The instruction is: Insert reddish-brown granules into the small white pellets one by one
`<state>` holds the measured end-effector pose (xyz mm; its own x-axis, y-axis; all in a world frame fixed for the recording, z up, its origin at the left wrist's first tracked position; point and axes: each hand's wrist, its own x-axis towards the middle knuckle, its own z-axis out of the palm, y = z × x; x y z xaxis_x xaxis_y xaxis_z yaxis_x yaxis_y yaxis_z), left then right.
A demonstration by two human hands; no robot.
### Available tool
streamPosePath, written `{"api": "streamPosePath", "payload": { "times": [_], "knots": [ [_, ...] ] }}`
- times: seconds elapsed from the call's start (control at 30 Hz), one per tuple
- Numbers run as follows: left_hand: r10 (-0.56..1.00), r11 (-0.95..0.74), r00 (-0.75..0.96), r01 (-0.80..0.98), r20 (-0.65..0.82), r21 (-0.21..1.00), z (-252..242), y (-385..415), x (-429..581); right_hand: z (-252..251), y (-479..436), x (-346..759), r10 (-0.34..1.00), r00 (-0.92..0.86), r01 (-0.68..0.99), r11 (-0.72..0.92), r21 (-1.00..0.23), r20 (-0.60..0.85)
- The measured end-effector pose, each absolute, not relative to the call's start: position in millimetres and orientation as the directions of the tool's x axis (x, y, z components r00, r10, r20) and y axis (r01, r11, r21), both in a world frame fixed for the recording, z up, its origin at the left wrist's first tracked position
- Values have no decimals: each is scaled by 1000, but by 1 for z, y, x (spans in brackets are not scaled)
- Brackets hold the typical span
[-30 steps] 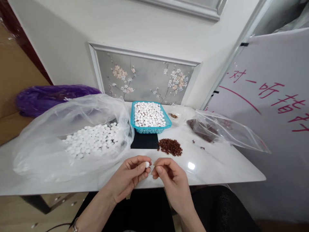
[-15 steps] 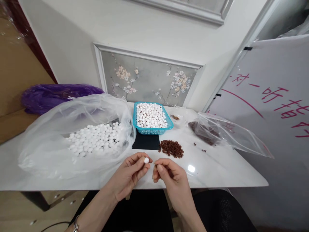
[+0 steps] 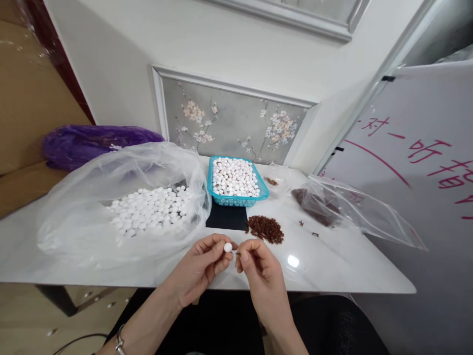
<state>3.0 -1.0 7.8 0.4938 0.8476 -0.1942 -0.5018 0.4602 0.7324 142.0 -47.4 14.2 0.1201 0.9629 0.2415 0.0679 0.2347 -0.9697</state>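
My left hand (image 3: 205,264) pinches a small white ball (image 3: 228,247) between thumb and fingers above the table's front edge. Close on its right, my right hand (image 3: 262,273) is closed in a pinch, with a tiny dark piece just showing at the fingertips, too small to name. Beyond my hands is a pile of small reddish-brown pieces (image 3: 266,229) on the white table. A blue basket (image 3: 240,201) full of white balls stands behind a flat black sheet (image 3: 226,217). To the left, a clear plastic bag (image 3: 88,182) lies open around many white balls (image 3: 151,209).
On the right lies a zip bag (image 3: 321,204) of brown pieces, with a small clear bag (image 3: 277,181) near the basket. A purple bag (image 3: 88,140) sits at the back left. A whiteboard (image 3: 417,207) stands at the right of the white table (image 3: 347,266).
My hands have come closer together, bringing the ball nearer to the right fingertips. The whole view has shifted slightly, so the objects on the table appear a little further right.
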Motion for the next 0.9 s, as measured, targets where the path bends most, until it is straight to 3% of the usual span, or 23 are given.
{"api": "streamPosePath", "payload": {
  "times": [0.33,0.9],
  "knots": [
    [853,463,487,-538,-189,705,3,-1,3,11,-46,135,899,139,274,369,-888,416],
    [847,468,493,-508,-201,724,5,-3,2,12,-46,132,830,150,429,435,-792,537]
  ]
}}
